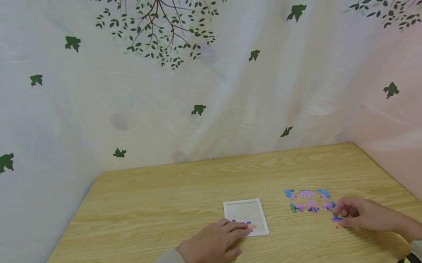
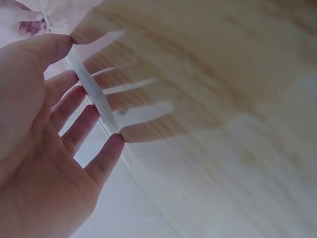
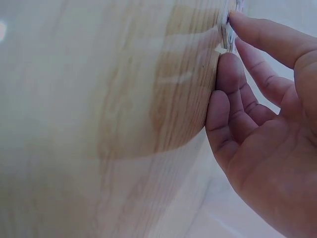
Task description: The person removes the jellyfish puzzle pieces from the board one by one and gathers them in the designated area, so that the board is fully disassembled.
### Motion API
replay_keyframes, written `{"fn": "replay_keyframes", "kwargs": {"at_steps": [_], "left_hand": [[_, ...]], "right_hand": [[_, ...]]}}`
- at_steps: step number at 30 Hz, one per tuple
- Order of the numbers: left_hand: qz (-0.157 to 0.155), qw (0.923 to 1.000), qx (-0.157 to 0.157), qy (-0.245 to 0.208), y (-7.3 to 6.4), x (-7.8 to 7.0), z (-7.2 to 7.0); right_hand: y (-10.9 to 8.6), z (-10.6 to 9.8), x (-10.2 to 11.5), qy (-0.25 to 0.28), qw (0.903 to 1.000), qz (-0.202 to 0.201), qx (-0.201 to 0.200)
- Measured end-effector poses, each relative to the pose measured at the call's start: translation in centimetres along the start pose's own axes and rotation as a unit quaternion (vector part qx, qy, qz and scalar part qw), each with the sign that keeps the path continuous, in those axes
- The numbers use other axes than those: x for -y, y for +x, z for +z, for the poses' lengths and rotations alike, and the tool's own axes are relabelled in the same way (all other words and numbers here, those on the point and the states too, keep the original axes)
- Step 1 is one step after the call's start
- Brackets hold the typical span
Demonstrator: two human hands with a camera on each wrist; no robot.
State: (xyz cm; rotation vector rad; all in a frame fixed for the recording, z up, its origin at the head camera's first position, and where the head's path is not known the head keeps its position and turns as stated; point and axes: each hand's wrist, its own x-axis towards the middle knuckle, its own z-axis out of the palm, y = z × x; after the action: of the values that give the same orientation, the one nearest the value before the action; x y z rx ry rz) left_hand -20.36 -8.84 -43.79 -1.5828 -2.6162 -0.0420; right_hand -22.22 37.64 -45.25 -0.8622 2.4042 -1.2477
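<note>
My left hand [image 1: 214, 242] lies over the lower left of a white puzzle frame [image 1: 264, 215], its fingers extended. Small colourful puzzle pieces [image 1: 251, 226] show inside the frame beside its fingertips; the hand hides part of that corner. Seen from the left wrist, the fingertips of the left hand [image 2: 54, 129] touch the frame's edge [image 2: 99, 101]. To the right, my right hand [image 1: 369, 215] pinches a blue and orange puzzle piece [image 1: 337, 219] between thumb and index finger at the table surface. In the right wrist view, the other fingers of the right hand [image 3: 267, 114] curl against the wood.
Several pink, purple and blue puzzle pieces [image 1: 307, 194] lie in a loose cluster right of the frame, just beyond the right hand. The wooden table [image 1: 143, 203] is bordered by pale curtains [image 1: 149, 114] printed with leaves and branches.
</note>
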Motion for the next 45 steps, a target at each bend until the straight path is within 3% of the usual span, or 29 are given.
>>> {"fn": "replay_keyframes", "kwargs": {"at_steps": [5,11,17,26,33,36,45], "left_hand": [[0.007,0.9998,-0.013,-0.013,-0.2,0.1,-0.1],[0.015,0.9996,-0.022,-0.008,-0.3,0.2,-0.2],[0.009,0.9994,-0.027,-0.017,-0.4,0.2,-0.2],[0.004,0.9980,-0.037,-0.051,-0.5,0.6,0.0],[-0.034,0.9962,0.010,-0.079,-0.5,0.9,-0.2],[-0.035,0.9954,0.027,-0.085,-0.5,1.0,-0.4],[-0.017,0.9970,0.023,-0.072,-0.8,1.2,-0.4]], "right_hand": [[0.2,-0.1,0.6,-0.014,0.9998,0.008,-0.012],[1.1,0.0,2.3,-0.045,0.9970,0.049,-0.039],[3.1,1.0,4.5,-0.085,0.9952,0.007,-0.048],[7.4,3.6,6.9,-0.092,0.9951,-0.023,-0.025],[10.4,5.7,8.1,-0.117,0.9925,-0.035,0.010],[11.4,6.7,8.6,-0.118,0.9916,-0.048,0.024],[14.1,9.8,9.7,-0.088,0.9949,-0.035,0.034]]}}
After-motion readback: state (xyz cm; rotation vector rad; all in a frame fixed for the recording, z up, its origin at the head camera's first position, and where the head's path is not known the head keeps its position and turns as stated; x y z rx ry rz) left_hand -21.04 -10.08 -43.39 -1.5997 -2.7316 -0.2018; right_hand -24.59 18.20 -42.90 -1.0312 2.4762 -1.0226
